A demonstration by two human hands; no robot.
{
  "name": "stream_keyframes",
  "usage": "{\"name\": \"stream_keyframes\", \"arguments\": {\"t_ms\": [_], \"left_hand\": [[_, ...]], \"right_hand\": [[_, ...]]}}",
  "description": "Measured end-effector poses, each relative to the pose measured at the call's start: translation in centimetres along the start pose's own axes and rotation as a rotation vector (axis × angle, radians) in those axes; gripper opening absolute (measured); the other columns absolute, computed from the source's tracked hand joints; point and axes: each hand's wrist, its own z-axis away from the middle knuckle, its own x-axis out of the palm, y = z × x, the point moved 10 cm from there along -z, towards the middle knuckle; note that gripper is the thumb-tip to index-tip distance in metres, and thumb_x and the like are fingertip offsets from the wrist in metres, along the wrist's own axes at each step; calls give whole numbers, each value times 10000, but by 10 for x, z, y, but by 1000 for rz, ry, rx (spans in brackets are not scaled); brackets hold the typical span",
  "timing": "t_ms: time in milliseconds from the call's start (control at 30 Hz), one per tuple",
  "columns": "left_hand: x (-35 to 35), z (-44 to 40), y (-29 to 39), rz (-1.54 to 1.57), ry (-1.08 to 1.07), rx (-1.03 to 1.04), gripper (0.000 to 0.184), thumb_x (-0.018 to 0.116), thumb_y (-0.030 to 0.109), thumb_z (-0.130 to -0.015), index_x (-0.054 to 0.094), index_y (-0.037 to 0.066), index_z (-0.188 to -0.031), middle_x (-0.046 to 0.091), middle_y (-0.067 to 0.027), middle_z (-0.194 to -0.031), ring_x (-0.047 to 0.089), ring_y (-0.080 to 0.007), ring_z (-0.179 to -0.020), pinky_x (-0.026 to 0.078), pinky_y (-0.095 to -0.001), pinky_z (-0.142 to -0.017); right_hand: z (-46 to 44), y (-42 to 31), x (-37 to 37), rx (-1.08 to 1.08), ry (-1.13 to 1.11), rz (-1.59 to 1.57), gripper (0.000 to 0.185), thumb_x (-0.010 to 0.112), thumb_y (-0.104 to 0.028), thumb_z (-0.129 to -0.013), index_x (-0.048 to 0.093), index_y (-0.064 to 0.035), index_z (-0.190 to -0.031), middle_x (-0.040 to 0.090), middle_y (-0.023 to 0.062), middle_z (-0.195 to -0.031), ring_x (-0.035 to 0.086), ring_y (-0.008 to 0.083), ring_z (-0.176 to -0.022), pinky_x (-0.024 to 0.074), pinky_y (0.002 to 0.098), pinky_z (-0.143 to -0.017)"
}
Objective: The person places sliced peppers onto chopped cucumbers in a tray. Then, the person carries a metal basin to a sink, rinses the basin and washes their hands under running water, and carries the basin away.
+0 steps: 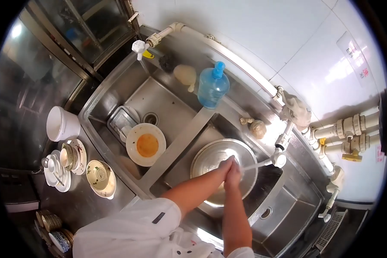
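Observation:
My left hand (227,167) and my right hand (233,175) are pressed together above a large round metal basin (198,165) in the middle sink. A stream of water runs from the white tap (279,159) toward them. The fingers are closed against each other, and whether anything small lies between the palms is hidden. Below the hands, the basin looks shiny and wet inside.
A white bowl with orange residue (147,145) and metal trays (122,122) lie in the left sink. A blue bottle (213,88) stands on the divider. Stacked dishes (99,176) and a white bucket (62,124) are at the left. Pipes (232,53) run along the wall.

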Motion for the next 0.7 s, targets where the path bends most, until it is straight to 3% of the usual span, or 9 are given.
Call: {"name": "stream_keyframes", "arguments": {"t_ms": [33, 267, 333, 367, 400, 500, 533, 633, 700], "left_hand": [[9, 29, 17, -10, 20, 107, 421, 621, 516, -913, 668, 102, -973, 665, -79, -850, 637, -233, -812, 511, -408, -746], [19, 81, 10, -86, 144, 82, 427, 600, 488, -927, 670, 73, -1003, 674, -108, -899, 647, -248, -858, 516, -405, -774], [19, 77, 12, -170, 156, 104, 429, 594, 480, -931, 671, 65, -1012, 677, -116, -912, 650, -252, -871, 518, -404, -783], [19, 75, 12, -226, 157, 110, 430, 591, 476, -933, 671, 61, -1016, 678, -120, -919, 651, -254, -878, 519, -404, -787], [23, 72, 12, -292, 155, 116, 431, 588, 472, -935, 672, 57, -1020, 679, -124, -926, 653, -257, -885, 519, -403, -791], [44, 58, 12, -649, 126, 161, 435, 579, 460, -941, 673, 45, -1033, 683, -136, -947, 657, -263, -904, 522, -402, -803], [55, 51, 12, -832, 115, 194, 436, 576, 456, -943, 673, 41, -1037, 684, -140, -954, 658, -265, -911, 522, -401, -807], [87, 28, 7, -1328, 63, 274, 440, 567, 444, -949, 674, 29, -1050, 688, -152, -975, 662, -272, -931, 525, -400, -820], [92, 16, 9, -1516, 65, 298, 443, 561, 436, -953, 675, 21, -1059, 691, -160, -989, 665, -276, -944, 526, -399, -828]], "right_hand": [[56, -84, 27, -49, 59, -40, 365, 477, -261, -1007, 591, 4, -1230, 622, 154, -1203, 575, 301, -1139, 426, 429, -1080], [65, -57, 31, 119, -115, -97, 452, 495, -398, -991, 582, -2, -1190, 660, 130, -1020, 637, 259, -921, 492, 410, -849], [33, 27, 10, 268, 184, -789, 380, 482, -391, -978, 595, -35, -1050, 632, 136, -1007, 623, 280, -905, 507, 426, -793], [33, 16, 14, 218, 146, -1060, 356, 425, -389, -971, 578, -68, -957, 623, 131, -911, 630, 306, -909, 522, 454, -788], [31, 14, 12, 181, 90, -1175, 344, 419, -366, -971, 601, -75, -997, 634, 117, -976, 628, 289, -960, 508, 454, -839], [26, 36, -15, -102, -283, -937, 369, 399, -297, -969, 671, -97, -1118, 667, 75, -1171, 622, 238, -1114, 468, 453, -991], [54, -18, -7, -217, -339, -960, 372, 389, -285, -971, 648, -77, -1139, 654, 82, -1176, 613, 245, -1117, 467, 450, -995], [70, 18, -35, 116, 142, -1618, 450, 382, -363, -977, 570, -65, -1258, 602, 106, -1264, 576, 278, -1174, 447, 450, -1035], [87, -26, -28, 203, 289, -1731, 563, 351, -469, -992, 533, -33, -1299, 583, 137, -1278, 567, 298, -1181, 447, 481, -1029]]}}
